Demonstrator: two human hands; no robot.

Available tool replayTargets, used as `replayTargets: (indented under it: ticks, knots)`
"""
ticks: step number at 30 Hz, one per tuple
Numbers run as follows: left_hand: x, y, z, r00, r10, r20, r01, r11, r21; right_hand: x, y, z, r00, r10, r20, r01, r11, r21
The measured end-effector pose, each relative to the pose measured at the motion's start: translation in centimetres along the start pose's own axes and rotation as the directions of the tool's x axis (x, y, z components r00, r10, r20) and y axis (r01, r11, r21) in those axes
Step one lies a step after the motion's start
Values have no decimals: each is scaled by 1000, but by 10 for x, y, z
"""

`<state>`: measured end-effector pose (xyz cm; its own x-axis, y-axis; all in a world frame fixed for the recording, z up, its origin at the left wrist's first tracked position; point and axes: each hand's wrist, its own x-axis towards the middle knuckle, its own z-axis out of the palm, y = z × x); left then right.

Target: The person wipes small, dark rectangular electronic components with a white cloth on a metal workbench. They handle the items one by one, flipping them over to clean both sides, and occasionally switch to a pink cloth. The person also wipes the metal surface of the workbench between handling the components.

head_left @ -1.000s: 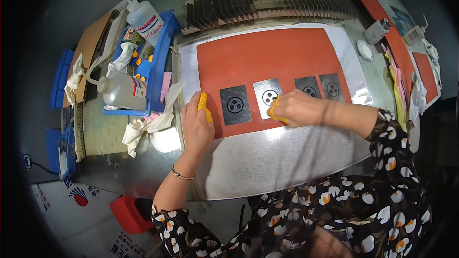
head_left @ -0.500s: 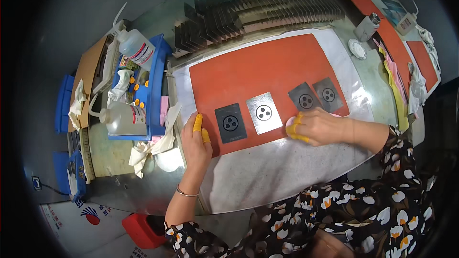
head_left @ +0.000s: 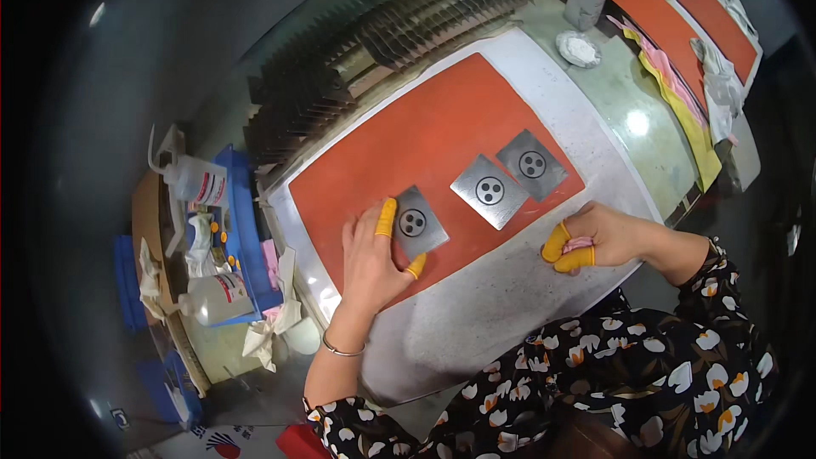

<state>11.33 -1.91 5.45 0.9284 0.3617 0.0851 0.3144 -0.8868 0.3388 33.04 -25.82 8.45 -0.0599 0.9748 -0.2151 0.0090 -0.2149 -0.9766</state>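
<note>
Three thin metal plates, each with a dark ring and three round spots, lie on the orange-red mat (head_left: 365,161). The left plate (head_left: 425,238) is beside my left hand (head_left: 370,259), whose thumb and index finger are spread around its lower left corner, touching or very close to its edges. The middle plate (head_left: 484,208) and the right plate (head_left: 544,177) lie close together, their edges meeting or slightly overlapping. Over the pale sheet, my right hand (head_left: 595,242) is closed around a bunched pink cloth (head_left: 580,244). Yellow finger cots cover some fingertips on both hands.
A rack of dark upright plates (head_left: 374,34) stands behind the mat. At left is a blue tray (head_left: 246,229) with a white squeeze bottle (head_left: 214,299) and another squeeze bottle (head_left: 200,183). A metal-capped jar (head_left: 586,0) and a small white dish (head_left: 578,49) stand far right.
My right hand has moved off the plates to the right, with the pink cloth. My left hand has come onto the mat beside a plate. Three plates show where several did; the view has turned.
</note>
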Motion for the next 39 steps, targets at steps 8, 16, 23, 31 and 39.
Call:
replayTargets:
  ticks: [8, 16, 23, 31, 39]
  knots:
    - [37, 73, 28, 1000, -28, 9, 28, 999, -24, -31, -4, -58, 936, -84, -341, 85, 996, -11]
    - [57, 75, 15, 992, 43, 121, -45, 999, 14, -50, -58, -223, 736, -510, -445, -139, 530, -837]
    - [82, 118, 43, 999, -14, 36, 12, 998, 55, 10, -72, -324, 699, -574, -427, -497, 40, -867]
    - [93, 123, 49, 997, 82, 12, -83, 995, 58, 42, -68, -341, 793, -542, -279, -435, -184, -881]
    - [83, 103, 25, 999, 12, 50, -11, 1000, -20, 18, -45, -322, 626, -722, -294, -432, -8, -902]
